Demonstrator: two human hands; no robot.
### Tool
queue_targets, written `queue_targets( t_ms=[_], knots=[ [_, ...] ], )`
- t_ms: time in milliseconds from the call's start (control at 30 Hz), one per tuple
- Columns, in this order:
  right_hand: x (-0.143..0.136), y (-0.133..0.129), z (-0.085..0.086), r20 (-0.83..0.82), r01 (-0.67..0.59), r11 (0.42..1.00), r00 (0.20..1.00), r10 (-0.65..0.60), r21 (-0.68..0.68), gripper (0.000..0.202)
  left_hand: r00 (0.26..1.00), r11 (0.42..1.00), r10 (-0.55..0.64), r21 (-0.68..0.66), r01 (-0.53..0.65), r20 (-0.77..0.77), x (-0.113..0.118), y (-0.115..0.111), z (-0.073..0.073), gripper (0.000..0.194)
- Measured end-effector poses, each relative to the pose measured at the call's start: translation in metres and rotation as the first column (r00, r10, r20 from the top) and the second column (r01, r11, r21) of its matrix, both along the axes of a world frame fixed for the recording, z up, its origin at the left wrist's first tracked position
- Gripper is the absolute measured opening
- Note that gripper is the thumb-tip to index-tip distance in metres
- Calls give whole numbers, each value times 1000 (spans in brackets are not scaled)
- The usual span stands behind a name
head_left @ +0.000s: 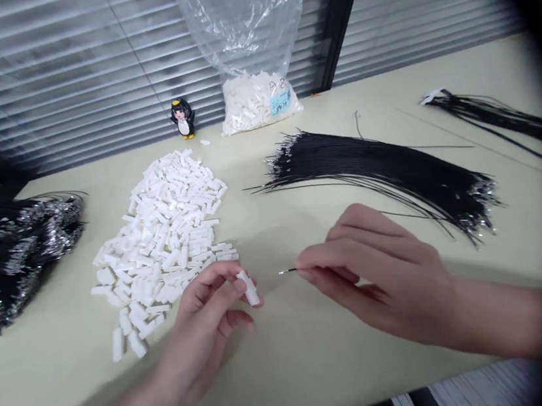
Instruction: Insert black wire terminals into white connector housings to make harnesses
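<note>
White plastic piece at lower centre, clamped between thumb and fingers of the left hand; just apart, right of centre, the right hand pinches a black wire, fingertips together, metal end facing left!

Connectors between the wire heap and the bundle.
On the table I see the heap at left, the bundle at right. Behind the connectors stands the figurine; right of it is the bag, both before the blinds. In front are the left hand, by the connectors, and the right hand, by the bundle.
</note>
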State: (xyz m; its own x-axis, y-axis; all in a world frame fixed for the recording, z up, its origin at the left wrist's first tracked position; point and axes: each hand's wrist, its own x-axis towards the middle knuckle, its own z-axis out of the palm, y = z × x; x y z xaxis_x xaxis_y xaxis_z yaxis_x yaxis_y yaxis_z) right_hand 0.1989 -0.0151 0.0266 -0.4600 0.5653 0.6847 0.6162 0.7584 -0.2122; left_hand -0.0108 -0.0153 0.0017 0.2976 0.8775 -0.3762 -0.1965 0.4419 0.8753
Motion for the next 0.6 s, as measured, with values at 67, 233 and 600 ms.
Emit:
queue_targets(
  t_ms=[67, 233, 600],
  knots=[
    [-1, 1, -1, -26, -23, 999, 999, 22, -38, 7, 999, 999, -49, -7, 49, 18, 0, -1, 0, 5],
    [-3, -2, -8, 62, -72, 997, 995, 73, -14, 5, 985, 987, -151, -42, 155, 77, 1, -7, 1, 5],
    [-3, -6, -9, 137, -76, 997, 988, 73, 13, 3, 980, 982, -167, -67, 175, 105, 3, -7, 4, 9]
  ],
)
